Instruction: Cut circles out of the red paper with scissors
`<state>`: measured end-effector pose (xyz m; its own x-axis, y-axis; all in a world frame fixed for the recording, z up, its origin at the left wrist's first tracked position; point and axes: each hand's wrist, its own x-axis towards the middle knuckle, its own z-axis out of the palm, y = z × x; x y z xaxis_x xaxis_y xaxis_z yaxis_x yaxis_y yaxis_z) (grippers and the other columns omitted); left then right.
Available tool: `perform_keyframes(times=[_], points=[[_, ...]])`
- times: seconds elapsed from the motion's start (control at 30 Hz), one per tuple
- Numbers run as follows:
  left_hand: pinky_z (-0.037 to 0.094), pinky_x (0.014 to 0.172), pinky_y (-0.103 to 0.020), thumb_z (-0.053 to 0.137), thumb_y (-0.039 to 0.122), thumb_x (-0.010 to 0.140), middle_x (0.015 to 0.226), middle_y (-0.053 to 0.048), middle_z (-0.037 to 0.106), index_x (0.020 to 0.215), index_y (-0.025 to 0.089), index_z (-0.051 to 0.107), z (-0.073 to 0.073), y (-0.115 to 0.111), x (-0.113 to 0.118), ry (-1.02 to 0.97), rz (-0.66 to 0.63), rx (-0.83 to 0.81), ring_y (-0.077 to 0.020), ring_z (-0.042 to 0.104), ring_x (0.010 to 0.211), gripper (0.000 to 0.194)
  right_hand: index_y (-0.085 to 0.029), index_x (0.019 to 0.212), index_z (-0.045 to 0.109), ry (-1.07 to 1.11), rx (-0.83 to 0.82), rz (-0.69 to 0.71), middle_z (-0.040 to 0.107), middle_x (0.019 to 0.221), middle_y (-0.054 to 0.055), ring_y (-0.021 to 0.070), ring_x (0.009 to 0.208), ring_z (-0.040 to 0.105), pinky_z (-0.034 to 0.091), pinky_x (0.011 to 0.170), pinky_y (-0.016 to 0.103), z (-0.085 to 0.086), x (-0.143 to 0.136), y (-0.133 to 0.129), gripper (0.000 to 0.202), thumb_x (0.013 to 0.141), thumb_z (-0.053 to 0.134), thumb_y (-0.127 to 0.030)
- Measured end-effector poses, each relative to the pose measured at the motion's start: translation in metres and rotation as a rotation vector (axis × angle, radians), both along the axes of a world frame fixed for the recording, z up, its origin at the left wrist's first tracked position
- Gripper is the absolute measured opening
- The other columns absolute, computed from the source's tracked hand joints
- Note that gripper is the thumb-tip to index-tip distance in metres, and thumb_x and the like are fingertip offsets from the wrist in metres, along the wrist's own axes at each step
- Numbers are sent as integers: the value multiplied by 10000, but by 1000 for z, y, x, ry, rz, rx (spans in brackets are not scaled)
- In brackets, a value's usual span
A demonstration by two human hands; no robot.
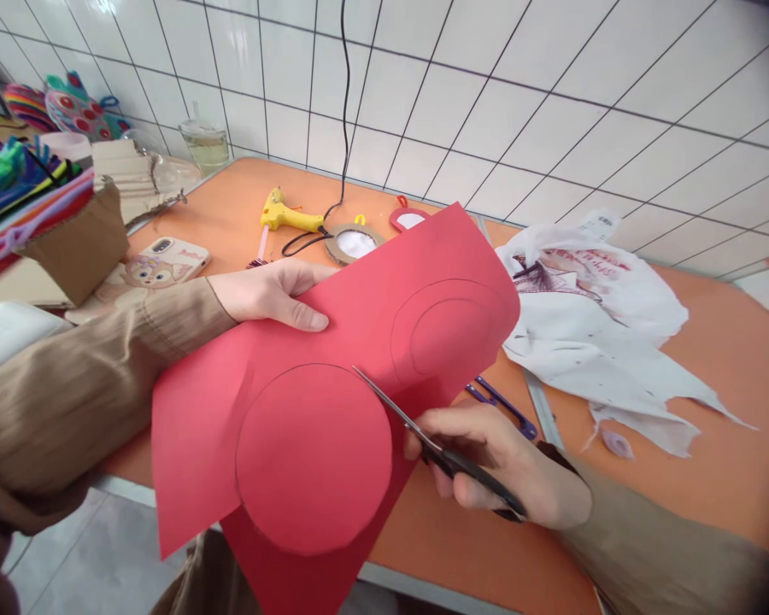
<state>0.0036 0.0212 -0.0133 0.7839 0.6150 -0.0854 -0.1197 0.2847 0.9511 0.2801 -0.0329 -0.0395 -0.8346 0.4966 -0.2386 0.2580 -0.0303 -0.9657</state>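
Note:
My left hand (275, 295) grips the upper left edge of a red sheet of paper (352, 329), thumb on top and fingers underneath. A large circle (314, 461) is outlined on the sheet and cut free along its right and lower sides; its top still joins the sheet. Two nested curves are drawn further right on the paper. In my right hand (506, 461) is a pair of scissors (445, 457) with black handles. Their blades lie at the circle's upper right edge, along the cut.
Behind the sheet lie a yellow glue gun (288, 212) with a black cord, a cardboard ring (339, 256) and a red-rimmed piece (401, 215). A purple-handled tool (513, 410) and a white plastic bag (641, 299) are at right. Left stand a phone (160, 265) and a cardboard box (80, 248) of pipe cleaners.

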Motion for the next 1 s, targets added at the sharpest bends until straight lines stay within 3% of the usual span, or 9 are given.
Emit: perform_keyframes(times=[0.27,0.63,1.0], points=[[466,818,-306,599,49,741,928,-35,710,1105,187,604,0,-1,3,1,11,8,-168,662,803,389,-96,839,560,-1,37,19,448,558,-13,96,493,377,282,432,213,-1,3,0,432,743,567,-517],[463,825,-318,604,49,737,950,-45,706,1105,191,603,-1,1,3,-11,-4,1,-188,659,830,394,-86,801,561,6,40,9,393,555,-23,94,490,343,260,434,228,8,-5,-2,514,721,538,-594],[468,821,-304,570,14,753,906,-20,716,1075,199,624,0,0,3,-25,-4,-1,-166,665,802,375,-90,799,547,54,11,5,392,575,-26,84,500,336,241,445,222,5,-3,-2,488,734,549,-573]])
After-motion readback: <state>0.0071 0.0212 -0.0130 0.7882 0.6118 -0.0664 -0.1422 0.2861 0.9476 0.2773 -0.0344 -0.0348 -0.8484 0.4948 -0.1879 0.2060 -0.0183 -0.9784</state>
